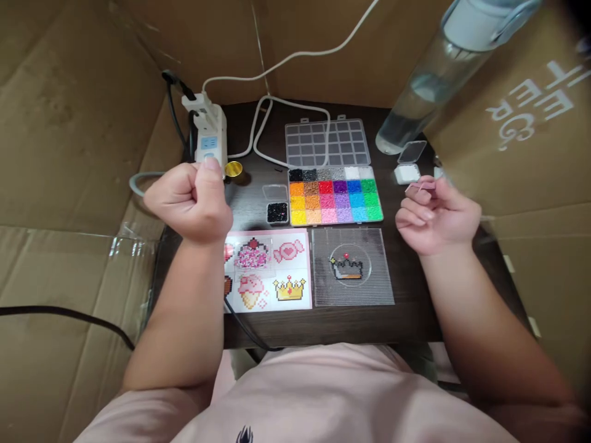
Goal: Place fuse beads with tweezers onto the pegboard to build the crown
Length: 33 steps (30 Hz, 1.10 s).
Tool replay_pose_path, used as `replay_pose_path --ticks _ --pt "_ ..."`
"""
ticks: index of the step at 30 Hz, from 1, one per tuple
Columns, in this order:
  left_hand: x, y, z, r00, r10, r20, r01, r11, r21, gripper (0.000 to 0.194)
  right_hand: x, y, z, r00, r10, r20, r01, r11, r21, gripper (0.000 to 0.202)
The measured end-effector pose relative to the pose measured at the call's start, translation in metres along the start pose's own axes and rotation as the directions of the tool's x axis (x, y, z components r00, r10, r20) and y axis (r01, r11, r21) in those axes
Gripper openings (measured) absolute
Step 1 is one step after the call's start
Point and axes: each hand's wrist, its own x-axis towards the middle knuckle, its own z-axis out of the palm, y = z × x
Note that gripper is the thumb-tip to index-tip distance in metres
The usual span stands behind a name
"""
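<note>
My left hand [189,200] is raised in a fist with the thumb on top, in front of the power strip; nothing shows in it. My right hand [436,215] is turned palm up, its fingers closed on pink tweezers [427,185] to the right of the bead box [337,197]. Below the box lies a clear pegboard [383,289] bearing a part-coloured bead crown [348,268], dark-outlined with a red bead on top. Left of it is a pattern sheet [302,301] with a candy, an ice cream and a yellow crown; my left forearm covers its left edge.
A small case of black beads [277,212] stands left of the box, a case of white beads [407,174] near my right hand. A tall water bottle [410,104], a power strip [217,138], a gold cup [234,169] and a white cable [295,55] sit farther back. Cardboard walls surround the table.
</note>
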Motion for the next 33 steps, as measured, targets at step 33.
replay_pose_path --ticks 33 --pt "-0.004 -0.001 0.001 0.978 0.21 0.002 -0.209 0.973 -0.094 0.061 0.019 0.02 -0.016 0.914 0.122 0.387 -0.282 0.876 0.391 0.02"
